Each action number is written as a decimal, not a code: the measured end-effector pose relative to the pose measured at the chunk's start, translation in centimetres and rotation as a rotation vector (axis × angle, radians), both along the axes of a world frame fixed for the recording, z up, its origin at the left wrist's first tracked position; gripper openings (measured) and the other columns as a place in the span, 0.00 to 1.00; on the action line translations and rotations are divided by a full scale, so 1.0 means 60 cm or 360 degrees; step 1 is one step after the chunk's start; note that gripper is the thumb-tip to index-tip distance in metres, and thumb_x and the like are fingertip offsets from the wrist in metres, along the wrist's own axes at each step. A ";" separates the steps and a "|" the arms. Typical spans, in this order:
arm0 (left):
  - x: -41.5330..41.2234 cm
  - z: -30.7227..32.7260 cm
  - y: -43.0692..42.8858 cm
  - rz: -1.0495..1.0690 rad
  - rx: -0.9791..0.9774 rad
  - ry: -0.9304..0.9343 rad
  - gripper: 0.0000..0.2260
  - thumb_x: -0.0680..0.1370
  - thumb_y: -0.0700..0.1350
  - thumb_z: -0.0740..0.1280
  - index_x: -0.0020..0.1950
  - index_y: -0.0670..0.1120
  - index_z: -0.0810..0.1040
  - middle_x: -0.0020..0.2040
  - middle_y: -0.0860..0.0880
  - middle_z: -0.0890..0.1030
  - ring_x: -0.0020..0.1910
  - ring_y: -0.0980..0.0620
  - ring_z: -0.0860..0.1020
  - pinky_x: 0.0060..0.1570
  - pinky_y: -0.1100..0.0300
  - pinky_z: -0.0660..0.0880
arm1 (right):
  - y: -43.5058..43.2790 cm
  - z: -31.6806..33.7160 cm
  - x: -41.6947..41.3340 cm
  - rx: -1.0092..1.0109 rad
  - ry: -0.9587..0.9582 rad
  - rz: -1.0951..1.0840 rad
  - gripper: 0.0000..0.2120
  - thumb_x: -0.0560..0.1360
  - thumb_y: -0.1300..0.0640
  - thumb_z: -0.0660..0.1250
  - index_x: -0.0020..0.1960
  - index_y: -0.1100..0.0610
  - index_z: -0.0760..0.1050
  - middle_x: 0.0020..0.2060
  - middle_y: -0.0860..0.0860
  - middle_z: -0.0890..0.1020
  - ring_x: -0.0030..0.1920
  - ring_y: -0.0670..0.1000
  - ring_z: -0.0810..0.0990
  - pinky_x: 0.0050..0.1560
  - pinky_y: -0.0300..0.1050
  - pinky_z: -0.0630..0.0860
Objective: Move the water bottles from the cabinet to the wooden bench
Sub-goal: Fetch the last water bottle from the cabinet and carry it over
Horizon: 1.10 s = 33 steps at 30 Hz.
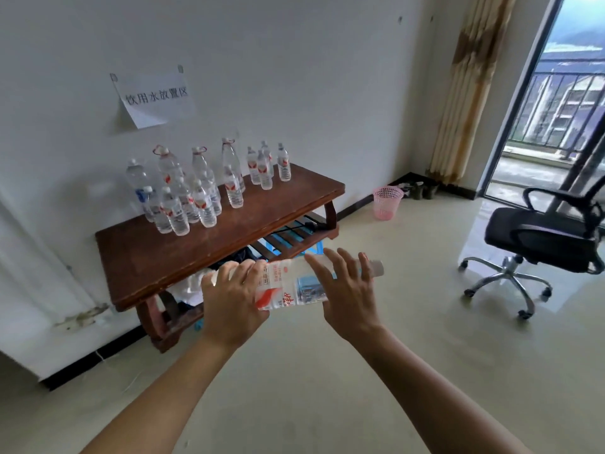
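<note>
Clear plastic, a water bottle point(294, 286) lies on its side in mid-air between two bare hands, in front of the near edge of the wooden worktop point(209, 247). Its cap points to the right and its red, white and blue label faces up. The left hand point(232, 303) wraps the bottle's base end, fingers curled over the top, so its grip is clenched on the bottle. The right hand point(347, 290) lies over the neck half with the fingers spread and only loosely bent; its palm seems to rest on the bottle, but whether this grip really closes on it cannot be told.

On the worktop, toward the wall, stand many more bottles point(196, 191), all upright: a tight cluster at the left, taller ones with red neck rings behind, and a smaller group point(266, 165) at the right end. The front part of the worktop is bare wood. Below it a slatted lower shelf point(288, 237) shows something blue and some dark cloth.

A paper sign point(154, 99) is taped to the white wall above the bottles. A pink mesh bin point(387, 202) stands on the pale tiled floor near the wall, and a black office chair point(543, 244) stands well apart at the right, by the balcony door point(556, 103).
</note>
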State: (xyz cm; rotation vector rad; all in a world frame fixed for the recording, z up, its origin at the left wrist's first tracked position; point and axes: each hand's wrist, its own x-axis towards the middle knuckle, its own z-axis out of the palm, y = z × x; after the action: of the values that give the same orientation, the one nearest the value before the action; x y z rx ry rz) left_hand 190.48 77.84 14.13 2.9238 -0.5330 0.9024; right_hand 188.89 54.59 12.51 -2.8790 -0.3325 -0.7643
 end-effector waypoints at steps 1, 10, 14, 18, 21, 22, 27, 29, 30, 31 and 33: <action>0.047 0.002 -0.007 0.0009 0.0008 0.0000 0.28 0.69 0.60 0.68 0.65 0.48 0.77 0.58 0.50 0.79 0.56 0.43 0.76 0.51 0.46 0.70 | -0.006 0.002 0.052 0.0014 0.0021 0.0025 0.50 0.58 0.59 0.84 0.75 0.47 0.64 0.70 0.57 0.72 0.69 0.63 0.72 0.69 0.73 0.67; 0.406 0.009 0.036 0.0169 -0.0089 -0.0079 0.25 0.73 0.62 0.67 0.64 0.49 0.78 0.58 0.52 0.80 0.56 0.44 0.77 0.53 0.45 0.69 | 0.034 0.025 0.445 -0.0019 0.0013 0.0230 0.49 0.59 0.58 0.84 0.75 0.46 0.65 0.70 0.56 0.73 0.69 0.62 0.72 0.72 0.70 0.62; 0.572 -0.026 0.075 0.0166 -0.0200 -0.0054 0.25 0.73 0.62 0.63 0.64 0.48 0.78 0.57 0.51 0.80 0.56 0.44 0.76 0.54 0.45 0.70 | 0.074 0.000 0.625 -0.0086 0.0003 0.0251 0.50 0.59 0.59 0.84 0.76 0.46 0.63 0.69 0.57 0.74 0.68 0.62 0.73 0.71 0.69 0.64; 0.747 -0.048 0.121 0.0121 -0.0219 0.0072 0.25 0.73 0.62 0.62 0.64 0.49 0.77 0.57 0.52 0.80 0.57 0.45 0.76 0.55 0.45 0.69 | 0.117 -0.021 0.793 -0.0135 0.0066 0.0225 0.50 0.60 0.55 0.84 0.76 0.46 0.64 0.69 0.55 0.74 0.68 0.61 0.73 0.70 0.69 0.67; 0.882 -0.038 0.143 0.0082 -0.0241 0.0158 0.27 0.71 0.62 0.63 0.65 0.49 0.77 0.58 0.53 0.80 0.57 0.46 0.76 0.54 0.48 0.69 | 0.138 -0.010 0.915 -0.0125 0.0104 0.0213 0.49 0.61 0.53 0.84 0.76 0.45 0.64 0.68 0.54 0.74 0.68 0.60 0.73 0.71 0.69 0.67; 0.919 -0.034 0.145 0.0052 -0.0239 0.0139 0.26 0.71 0.61 0.65 0.65 0.49 0.77 0.57 0.52 0.80 0.56 0.46 0.76 0.52 0.50 0.68 | 0.138 -0.006 0.949 -0.0131 0.0067 0.0197 0.49 0.60 0.54 0.84 0.76 0.45 0.64 0.68 0.55 0.74 0.67 0.60 0.73 0.70 0.69 0.67; 1.099 -0.038 0.131 -0.0021 -0.0299 0.0196 0.29 0.66 0.57 0.73 0.65 0.48 0.76 0.57 0.49 0.80 0.57 0.43 0.75 0.54 0.45 0.71 | 0.115 0.014 1.107 -0.0179 0.0023 0.0126 0.48 0.61 0.57 0.83 0.76 0.47 0.65 0.69 0.57 0.73 0.70 0.61 0.71 0.74 0.71 0.58; 1.153 -0.056 0.119 -0.0011 -0.0324 0.0226 0.30 0.68 0.60 0.70 0.66 0.48 0.75 0.59 0.48 0.79 0.59 0.43 0.74 0.55 0.40 0.73 | 0.096 0.010 1.163 -0.0216 0.0001 0.0140 0.49 0.61 0.56 0.83 0.77 0.46 0.64 0.69 0.58 0.73 0.71 0.62 0.71 0.75 0.73 0.54; 1.170 -0.062 0.115 -0.0007 -0.0339 0.0232 0.30 0.68 0.60 0.69 0.67 0.48 0.74 0.59 0.48 0.79 0.59 0.43 0.74 0.54 0.39 0.73 | 0.089 0.007 1.183 -0.0230 -0.0018 0.0140 0.50 0.60 0.55 0.83 0.77 0.46 0.63 0.69 0.58 0.73 0.71 0.62 0.70 0.75 0.73 0.53; 1.198 -0.071 0.106 0.0008 -0.0356 0.0245 0.30 0.68 0.60 0.70 0.67 0.48 0.74 0.59 0.48 0.79 0.59 0.42 0.74 0.53 0.39 0.74 | 0.078 0.000 1.214 -0.0245 -0.0009 0.0151 0.50 0.60 0.54 0.83 0.77 0.45 0.63 0.69 0.58 0.72 0.72 0.62 0.70 0.75 0.73 0.52; 1.241 -0.083 0.086 0.0063 -0.0363 0.0287 0.32 0.65 0.58 0.76 0.65 0.47 0.75 0.58 0.47 0.80 0.58 0.41 0.76 0.52 0.40 0.76 | 0.060 -0.017 1.274 -0.0275 0.0065 0.0185 0.51 0.61 0.53 0.82 0.78 0.44 0.62 0.69 0.58 0.71 0.73 0.61 0.67 0.76 0.72 0.47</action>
State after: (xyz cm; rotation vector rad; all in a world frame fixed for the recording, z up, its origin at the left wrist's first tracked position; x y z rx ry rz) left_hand 264.92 82.98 9.17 2.7781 -0.3381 0.6453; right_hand 265.33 58.22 11.48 -2.9973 -0.5823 -0.6872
